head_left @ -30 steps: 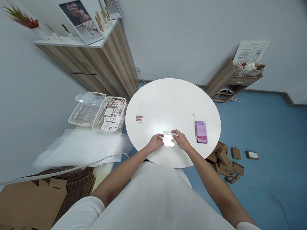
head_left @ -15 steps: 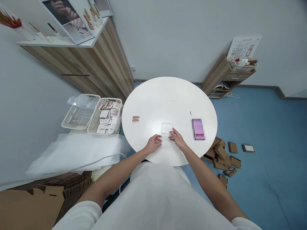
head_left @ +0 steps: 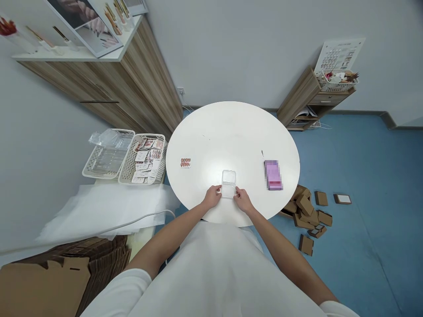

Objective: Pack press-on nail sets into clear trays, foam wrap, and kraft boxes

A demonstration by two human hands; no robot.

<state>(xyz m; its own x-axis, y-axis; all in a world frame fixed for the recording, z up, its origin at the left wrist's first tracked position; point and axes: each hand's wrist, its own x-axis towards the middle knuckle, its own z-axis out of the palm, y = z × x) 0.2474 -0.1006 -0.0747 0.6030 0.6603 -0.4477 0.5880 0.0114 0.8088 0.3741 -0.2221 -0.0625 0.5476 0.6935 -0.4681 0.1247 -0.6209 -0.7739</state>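
Note:
A clear plastic hinged box (head_left: 228, 177) lies unfolded at the near side of the white round table (head_left: 231, 127), its lid half pointing away from me. My left hand (head_left: 212, 197) pinches the left edge of its near half, and my right hand (head_left: 243, 200) grips the right edge. Left of the box, a small card with red press-on nails (head_left: 185, 163) lies flat on the table. A pixelated purple item (head_left: 273, 175) rests to the right, with a tiny dark object (head_left: 262, 153) just beyond it.
Left of the table stand a white basket of nail cards (head_left: 145, 160) and a basket of clear plastic boxes (head_left: 110, 154). Small cardboard boxes (head_left: 306, 207) are heaped on the floor at right. Flattened cardboard (head_left: 42, 286) is stacked lower left. A wooden cabinet (head_left: 145, 79) stands behind.
My right hand has moved down from the box's hinge area to the right edge of its near half. My left hand has closed on the left edge. The view has shifted slightly.

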